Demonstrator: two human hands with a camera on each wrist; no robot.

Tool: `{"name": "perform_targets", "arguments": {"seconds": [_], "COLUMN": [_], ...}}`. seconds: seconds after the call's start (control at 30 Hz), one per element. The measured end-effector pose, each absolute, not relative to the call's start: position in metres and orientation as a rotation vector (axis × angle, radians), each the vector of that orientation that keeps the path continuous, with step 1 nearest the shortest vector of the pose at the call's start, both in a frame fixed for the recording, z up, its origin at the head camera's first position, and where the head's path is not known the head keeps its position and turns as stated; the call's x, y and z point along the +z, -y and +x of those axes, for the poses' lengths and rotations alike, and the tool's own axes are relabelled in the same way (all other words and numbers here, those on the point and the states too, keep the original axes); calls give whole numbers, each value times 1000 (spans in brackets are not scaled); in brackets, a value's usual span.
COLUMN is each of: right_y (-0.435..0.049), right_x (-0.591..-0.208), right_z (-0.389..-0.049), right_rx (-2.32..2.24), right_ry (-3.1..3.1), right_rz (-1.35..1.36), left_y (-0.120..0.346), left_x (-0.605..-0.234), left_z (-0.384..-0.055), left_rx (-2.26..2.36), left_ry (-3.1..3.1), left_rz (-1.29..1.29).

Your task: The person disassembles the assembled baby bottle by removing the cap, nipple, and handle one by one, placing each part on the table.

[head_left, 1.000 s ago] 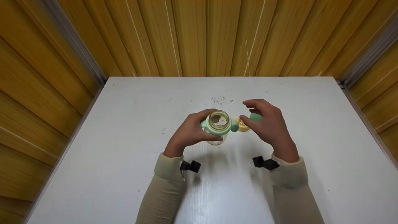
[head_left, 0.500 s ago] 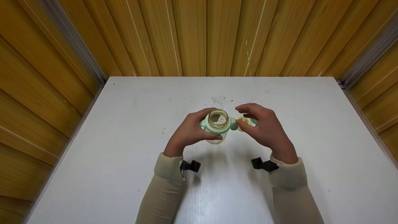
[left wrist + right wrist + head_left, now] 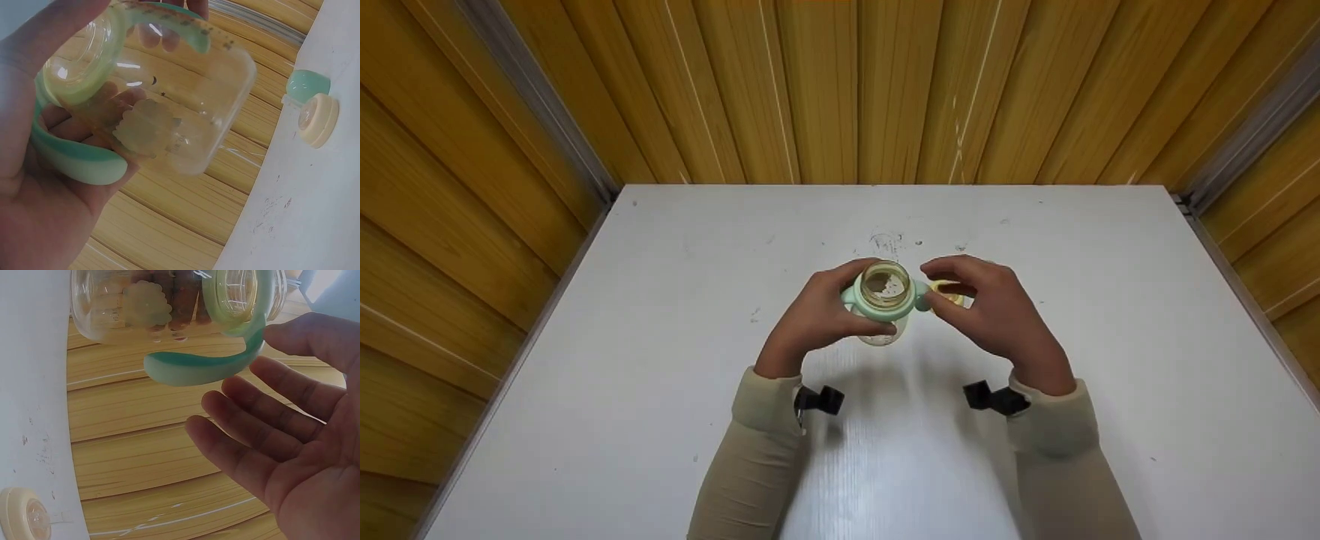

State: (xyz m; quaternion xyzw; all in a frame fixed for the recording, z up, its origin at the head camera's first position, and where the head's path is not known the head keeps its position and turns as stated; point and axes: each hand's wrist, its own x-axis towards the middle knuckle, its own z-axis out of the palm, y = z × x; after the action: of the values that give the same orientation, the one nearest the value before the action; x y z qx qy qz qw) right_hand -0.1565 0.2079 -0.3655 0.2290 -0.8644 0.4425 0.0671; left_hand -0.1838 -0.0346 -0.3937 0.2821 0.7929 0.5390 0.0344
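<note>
My left hand (image 3: 829,311) grips a clear baby bottle (image 3: 219,95) around its neck, where a green two-handled ring (image 3: 886,313) sits. The bottle is held above the table with its mouth uncovered and facing up toward the head view. My right hand (image 3: 997,311) is at the bottle's right side. In the right wrist view its thumb tip meets the base of the curved green handle (image 3: 197,370), while the other fingers stretch loosely below it, not wrapped round it.
On the white table (image 3: 660,300) behind the right hand lies a cream-yellow bottle collar with a teat (image 3: 320,121). A green dome cap (image 3: 308,84) stands beside it, hidden in the head view. Yellow wood-look panels (image 3: 825,90) rise behind the table.
My right hand has moved left, closer to the bottle's right handle, and now covers the green cap in the head view. The left hand and bottle have shifted very slightly away from me.
</note>
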Motion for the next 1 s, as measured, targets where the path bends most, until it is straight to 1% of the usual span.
{"name": "perform_targets", "arguments": {"seconds": [0.53,1.0], "right_y": [-207,-210], "right_x": [-367,-365], "right_z": [-158,-156], "right_rx": [1396,1248], "right_ry": [2582,2644], "right_rz": [832,827], "left_y": [35,35], "left_x": [-395,-396], "left_z": [-185,-184], "left_rx": [1685,1663], "left_ry": [-2414,-2405], "left_rz": [895,882]}}
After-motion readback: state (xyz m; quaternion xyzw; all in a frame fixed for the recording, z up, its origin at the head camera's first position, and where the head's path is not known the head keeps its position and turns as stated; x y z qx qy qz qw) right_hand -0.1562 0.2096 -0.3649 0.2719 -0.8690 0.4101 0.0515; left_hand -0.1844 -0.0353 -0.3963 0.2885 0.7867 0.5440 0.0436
